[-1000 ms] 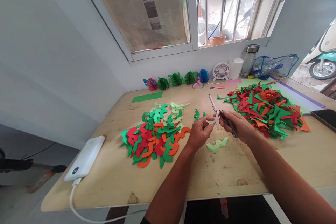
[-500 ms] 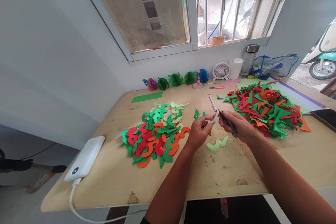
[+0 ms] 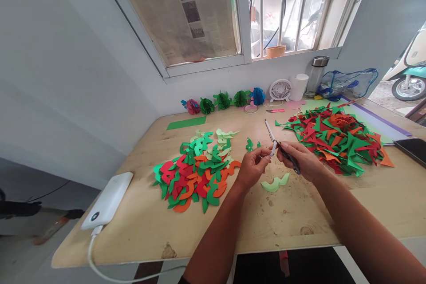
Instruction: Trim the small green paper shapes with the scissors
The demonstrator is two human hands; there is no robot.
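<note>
One pale paper piece [image 3: 274, 147] was above the worktop [image 3: 266, 230], between its front and back edges, one end pinched in the left hand's [image 3: 253, 166] closed grip. The right hand's [image 3: 301, 158] grip was wrapped around dark scissors [image 3: 295, 165], blades right by the paper. A light-green cutout [image 3: 274, 183] lay nearer the front edge, colourful shapes [image 3: 199, 173] towards the left edge, scraps [image 3: 342, 140] towards the right.

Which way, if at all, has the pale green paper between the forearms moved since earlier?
No; the pale green paper lies in the same spot, beyond and left of the wood knot.
</note>
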